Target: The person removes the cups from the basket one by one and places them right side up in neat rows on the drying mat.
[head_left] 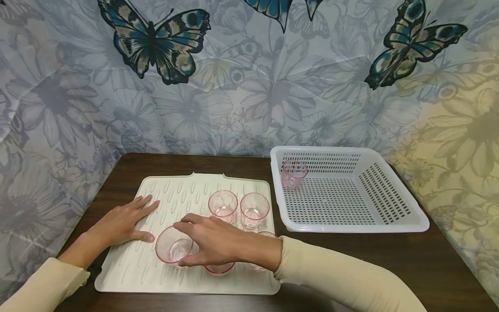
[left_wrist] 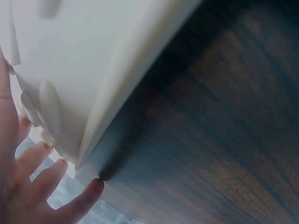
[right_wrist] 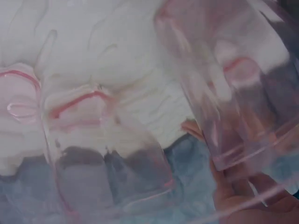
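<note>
A clear glass with a pink rim (head_left: 165, 247) is held in my right hand (head_left: 218, 242), thumb and fingers on either side near its rim. The same glass (right_wrist: 233, 107) looms large in the right wrist view. My left hand (head_left: 124, 221) rests with spread fingers on the left edge of a cream ridged draining tray (head_left: 163, 277). Behind the right hand stand two more pink-rimmed glasses, a left one (head_left: 222, 206) and a right one (head_left: 254, 210). Other glasses, such as a near one (head_left: 220, 268), are partly hidden under the right hand and wrist.
A white perforated basket (head_left: 351, 227) stands at the back right, with one pink glass (head_left: 294, 175) in its left corner. Dark wooden table (head_left: 319, 264) surrounds the tray. A butterfly-patterned cloth (head_left: 234, 99) hangs behind the table.
</note>
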A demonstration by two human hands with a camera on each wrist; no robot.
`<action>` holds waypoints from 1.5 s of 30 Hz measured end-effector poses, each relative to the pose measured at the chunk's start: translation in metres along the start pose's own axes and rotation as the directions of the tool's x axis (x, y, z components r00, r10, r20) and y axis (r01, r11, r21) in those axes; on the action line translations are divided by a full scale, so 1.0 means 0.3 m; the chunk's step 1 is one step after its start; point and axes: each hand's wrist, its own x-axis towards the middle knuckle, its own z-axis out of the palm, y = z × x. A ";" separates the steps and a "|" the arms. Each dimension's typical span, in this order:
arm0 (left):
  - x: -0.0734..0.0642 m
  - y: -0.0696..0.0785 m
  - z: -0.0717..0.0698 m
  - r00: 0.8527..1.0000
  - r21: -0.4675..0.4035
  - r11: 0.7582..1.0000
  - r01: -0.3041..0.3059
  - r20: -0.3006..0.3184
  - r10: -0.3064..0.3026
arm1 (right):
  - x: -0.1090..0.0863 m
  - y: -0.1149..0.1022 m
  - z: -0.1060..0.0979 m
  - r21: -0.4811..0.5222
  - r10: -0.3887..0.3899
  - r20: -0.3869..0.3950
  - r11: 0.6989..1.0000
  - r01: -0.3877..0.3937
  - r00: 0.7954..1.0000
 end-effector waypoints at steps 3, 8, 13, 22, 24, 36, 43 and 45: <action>0.001 0.001 0.000 1.000 0.003 1.000 -0.001 0.000 0.001 | -0.001 0.012 0.017 0.019 0.007 0.023 1.000 -0.007 1.000; 0.002 0.005 -0.003 1.000 0.012 1.000 -0.007 -0.007 0.007 | -0.004 0.025 0.031 0.017 0.019 0.032 1.000 -0.020 0.999; 0.001 0.006 -0.003 1.000 0.014 1.000 -0.010 -0.009 0.010 | 0.001 0.027 0.033 -0.012 0.034 0.033 0.999 -0.034 0.999; 0.001 -0.004 0.005 1.000 0.013 1.000 -0.010 -0.009 0.010 | -0.001 0.035 0.000 0.062 0.072 0.123 0.995 -0.080 0.990; 0.001 -0.005 0.006 1.000 0.008 1.000 -0.012 -0.011 0.012 | -0.007 0.043 -0.030 0.095 0.080 0.138 0.991 -0.094 0.987; 0.004 -0.002 0.004 1.000 0.012 1.000 -0.023 -0.020 0.023 | -0.066 0.162 -0.207 0.282 0.099 -0.115 0.957 -0.063 0.988; 0.004 -0.003 0.006 0.999 0.012 0.999 -0.030 -0.029 0.030 | -0.129 0.315 -0.265 0.329 0.213 -0.206 0.934 -0.137 0.955; 0.002 -0.003 0.006 0.999 0.011 0.999 -0.031 -0.034 0.032 | -0.150 0.359 -0.284 0.359 0.268 -0.201 0.915 -0.183 0.942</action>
